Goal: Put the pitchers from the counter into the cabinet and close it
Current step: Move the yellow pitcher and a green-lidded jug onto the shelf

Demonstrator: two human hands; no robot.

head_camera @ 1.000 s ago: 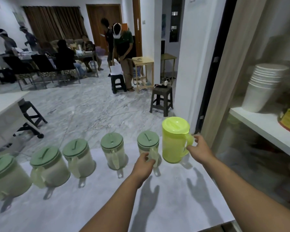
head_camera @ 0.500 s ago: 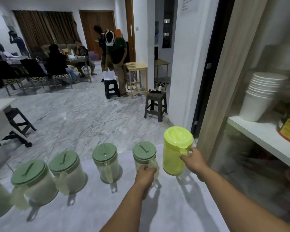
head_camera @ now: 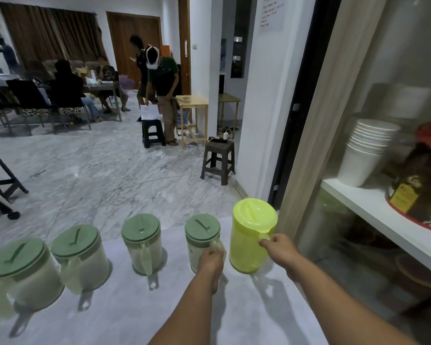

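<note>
Both hands closed on pitcher handles at the tabletop's right end.

Right hand (head_camera: 280,250) gripping the yellow pitcher (head_camera: 250,235); left hand (head_camera: 210,261) wrapped round the green-lidded pitcher (head_camera: 201,236) beside it. Three more pitchers (head_camera: 81,255) lined up leftward on the tabletop (head_camera: 125,317). Just right, the open cabinet (head_camera: 383,220): stacked white cups (head_camera: 366,150) and a yellow-tagged dark bundle (head_camera: 421,188) crowding the shelf; tag writing unreadable.

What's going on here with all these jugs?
A person stands at a white counter with five lidded pitchers in a row. The right hand grips the handle of the yellow pitcher; the left hand holds the handle of the green-lidded pitcher beside it. The cabinet on the right stands open.
</note>
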